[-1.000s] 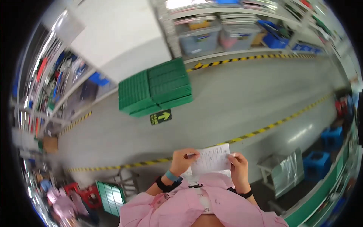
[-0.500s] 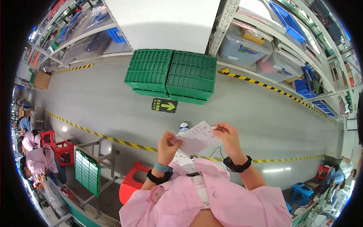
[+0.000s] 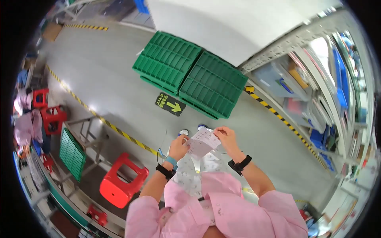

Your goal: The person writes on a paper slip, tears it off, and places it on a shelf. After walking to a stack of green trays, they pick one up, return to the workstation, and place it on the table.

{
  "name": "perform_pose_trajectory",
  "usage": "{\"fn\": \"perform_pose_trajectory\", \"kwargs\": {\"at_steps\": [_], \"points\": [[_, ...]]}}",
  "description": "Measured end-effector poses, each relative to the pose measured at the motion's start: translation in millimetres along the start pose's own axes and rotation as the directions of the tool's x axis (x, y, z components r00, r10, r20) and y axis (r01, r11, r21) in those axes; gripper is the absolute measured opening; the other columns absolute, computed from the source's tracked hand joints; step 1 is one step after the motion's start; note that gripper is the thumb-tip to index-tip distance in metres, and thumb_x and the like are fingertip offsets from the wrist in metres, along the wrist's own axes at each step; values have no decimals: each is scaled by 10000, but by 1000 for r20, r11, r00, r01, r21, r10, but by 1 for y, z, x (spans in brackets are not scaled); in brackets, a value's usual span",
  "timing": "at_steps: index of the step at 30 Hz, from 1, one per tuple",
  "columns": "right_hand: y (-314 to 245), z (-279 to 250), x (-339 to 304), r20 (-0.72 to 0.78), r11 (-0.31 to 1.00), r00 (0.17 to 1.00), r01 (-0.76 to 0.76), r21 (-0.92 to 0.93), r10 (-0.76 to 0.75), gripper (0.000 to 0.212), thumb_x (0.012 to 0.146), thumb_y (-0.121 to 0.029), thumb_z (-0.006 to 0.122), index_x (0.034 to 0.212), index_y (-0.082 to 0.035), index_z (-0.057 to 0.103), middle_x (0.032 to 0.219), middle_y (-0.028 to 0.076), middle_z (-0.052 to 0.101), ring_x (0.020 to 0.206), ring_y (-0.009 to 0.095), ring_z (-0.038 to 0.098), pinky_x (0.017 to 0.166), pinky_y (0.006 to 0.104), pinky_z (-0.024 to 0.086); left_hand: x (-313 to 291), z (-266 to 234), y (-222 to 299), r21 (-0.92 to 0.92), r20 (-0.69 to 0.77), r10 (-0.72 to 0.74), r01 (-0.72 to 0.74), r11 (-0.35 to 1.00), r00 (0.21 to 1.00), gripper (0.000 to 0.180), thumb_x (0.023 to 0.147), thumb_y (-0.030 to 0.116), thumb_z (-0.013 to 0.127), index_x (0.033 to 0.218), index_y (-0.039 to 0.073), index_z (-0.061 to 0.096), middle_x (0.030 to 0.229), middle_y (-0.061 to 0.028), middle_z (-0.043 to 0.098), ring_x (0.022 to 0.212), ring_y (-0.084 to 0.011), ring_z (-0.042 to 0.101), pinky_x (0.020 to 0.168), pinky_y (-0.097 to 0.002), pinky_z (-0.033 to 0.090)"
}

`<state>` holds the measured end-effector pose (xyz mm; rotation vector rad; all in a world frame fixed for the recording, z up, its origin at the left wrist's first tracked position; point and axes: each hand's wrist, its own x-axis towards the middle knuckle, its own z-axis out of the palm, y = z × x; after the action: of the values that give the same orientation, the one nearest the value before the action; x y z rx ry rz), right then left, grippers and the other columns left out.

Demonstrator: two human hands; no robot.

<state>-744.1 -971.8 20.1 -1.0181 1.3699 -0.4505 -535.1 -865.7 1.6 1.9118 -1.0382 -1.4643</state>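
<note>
Item: slip of white paper, printed or written on its upper face, lines too small to read; slightly creased, tilted with its far corner raised, held in the air before the person's chest, above the grey floor and carried by no surface. Holders: left hand, fingers closed on the paper's near-left edge, thumb on top; right hand, fingers pinched on its far-right corner. Both wrists wear dark bands, the left with a blue strap beside it; sleeves pink. Change since the earlier views: over the last second the head has swung, so the two green ribbed crates now lie straight ahead of the hands rather than off to the left, and the black floor sign with yellow arrow sits between crates and paper; the paper has stayed in the same two-handed grip throughout, drawn a little closer together. Reading of this: the person appears to be consulting the slip while turning, not yet handling anything else. Surroundings: red plastic stool at lower left, beside a green slatted panel leaning on a metal frame; yellow-and-black floor tape running diagonally; metal shelving with bins at right.
</note>
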Motion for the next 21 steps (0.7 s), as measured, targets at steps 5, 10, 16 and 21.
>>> {"fn": "perform_pose_trajectory", "kwargs": {"at_steps": [5, 10, 16, 21], "points": [[76, 9, 115, 32, 954, 993, 114, -279, -110, 127, 838, -85, 654, 878, 34, 671, 810, 72, 679, 738, 111, 633, 670, 231, 490, 82, 68, -104, -11, -256, -26, 24, 1000, 966, 272, 702, 80, 686, 967, 58, 630, 824, -166, 677, 779, -356, 649, 718, -394, 514], [146, 33, 214, -46, 962, 997, 52, -267, -66, 117, 828, -76, 670, 861, 36, 677, 803, 60, 662, 705, 96, 606, 640, 228, 478, 186, 117, -174, -118, -284, -188, 161, 980, 940, 259, 717, 90, 667, 976, 72, 655, 863, -185, 674, 837, -377, 639, 753, -429, 512], [213, 22, 284, -78, 821, 933, 266, -505, -351, 104, 821, -56, 682, 890, 22, 683, 775, 35, 605, 661, 101, 545, 608, 239, 446, 268, 154, -210, -32, -266, -282, 284, 958, 922, 246, 728, 73, 652, 973, 82, 652, 864, -201, 663, 850, -389, 626, 748, -454, 508], [221, 23, 294, -18, 783, 910, 345, -518, -413, 94, 811, -33, 688, 890, 18, 682, 758, 31, 586, 665, 108, 531, 611, 235, 432, 289, 161, -224, -3, -379, -269, 289, 957, 885, 229, 731, 64, 652, 959, 81, 639, 837, -204, 650, 830, -400, 613, 729, -459, 500]]}}
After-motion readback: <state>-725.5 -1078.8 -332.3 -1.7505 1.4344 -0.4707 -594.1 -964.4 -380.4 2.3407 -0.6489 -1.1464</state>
